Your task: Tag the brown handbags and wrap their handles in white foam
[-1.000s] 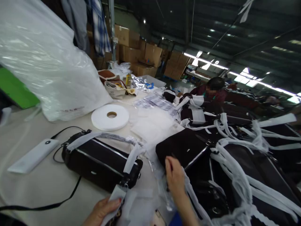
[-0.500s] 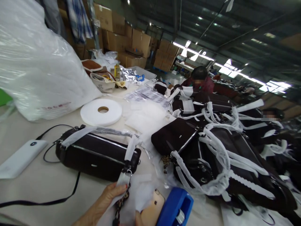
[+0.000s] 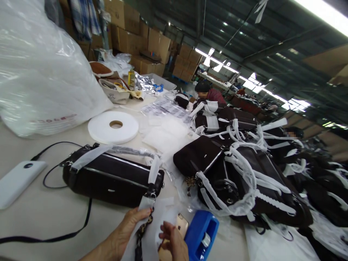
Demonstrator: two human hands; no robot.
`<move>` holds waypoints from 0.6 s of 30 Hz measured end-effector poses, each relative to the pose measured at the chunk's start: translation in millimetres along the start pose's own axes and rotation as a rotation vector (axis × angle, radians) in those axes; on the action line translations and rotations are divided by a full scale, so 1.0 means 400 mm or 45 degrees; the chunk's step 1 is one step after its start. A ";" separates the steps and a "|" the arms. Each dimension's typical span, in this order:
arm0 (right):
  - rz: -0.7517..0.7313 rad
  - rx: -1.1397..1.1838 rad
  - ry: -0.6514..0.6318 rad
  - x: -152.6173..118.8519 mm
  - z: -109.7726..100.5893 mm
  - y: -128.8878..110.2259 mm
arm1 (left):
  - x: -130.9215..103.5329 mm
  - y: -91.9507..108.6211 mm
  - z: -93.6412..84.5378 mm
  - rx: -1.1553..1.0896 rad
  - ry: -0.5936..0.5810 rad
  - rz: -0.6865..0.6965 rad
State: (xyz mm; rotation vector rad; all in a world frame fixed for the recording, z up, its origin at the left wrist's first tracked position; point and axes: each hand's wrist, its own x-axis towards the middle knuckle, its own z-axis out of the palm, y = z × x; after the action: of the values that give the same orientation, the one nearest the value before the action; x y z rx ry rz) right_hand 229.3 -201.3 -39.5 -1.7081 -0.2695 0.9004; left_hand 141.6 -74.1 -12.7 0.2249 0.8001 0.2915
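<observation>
A dark brown handbag [image 3: 108, 185] lies on the table, its handle and side tabs wrapped in white material. At its right end, my left hand [image 3: 130, 226] is closed on a thin white wrapping sheet [image 3: 152, 237], thumb on top. A leopard-patterned strap [image 3: 141, 230] hangs from the bag's metal ring and lies over that sheet. My right hand [image 3: 175, 241] is at the sheet's right side, fingers loosely bent and apart, nothing visible in them. Behind it, a gold phone [image 3: 182, 224] is partly covered.
A blue tape dispenser [image 3: 202, 233] stands right of my right hand. Brown bags with white-wrapped straps [image 3: 241, 181] are piled to the right. A white tape roll [image 3: 126, 128], a white device [image 3: 20, 185] with a black cord, and a large plastic bag [image 3: 51, 79] are on the left.
My right hand has come up into view from the bottom edge, beside the wrapping sheet. My left hand keeps its grip. The camera view has shifted slightly.
</observation>
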 end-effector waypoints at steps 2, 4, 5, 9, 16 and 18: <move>0.017 0.176 0.021 0.030 0.054 -0.025 | 0.000 -0.004 -0.003 -0.002 -0.020 -0.005; -0.095 0.199 0.026 0.041 0.104 -0.047 | 0.001 -0.005 -0.006 0.037 0.022 0.025; -0.141 0.194 0.018 0.042 0.122 -0.057 | 0.002 -0.005 -0.008 0.066 0.050 0.051; -0.044 0.283 -0.068 0.045 0.147 -0.083 | -0.001 -0.005 -0.012 0.173 0.114 0.174; -0.196 -0.036 0.106 0.077 0.143 -0.070 | -0.013 -0.010 -0.023 0.283 0.006 0.335; -0.447 -0.339 0.256 0.076 0.149 -0.056 | -0.006 -0.016 -0.032 0.406 0.080 0.412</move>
State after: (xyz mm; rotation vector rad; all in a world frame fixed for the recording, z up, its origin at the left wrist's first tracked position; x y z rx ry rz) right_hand 215.1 -132.4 -36.8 -1.9026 -0.5531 0.4449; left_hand 131.7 -79.9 -21.5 0.6505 0.8704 0.4769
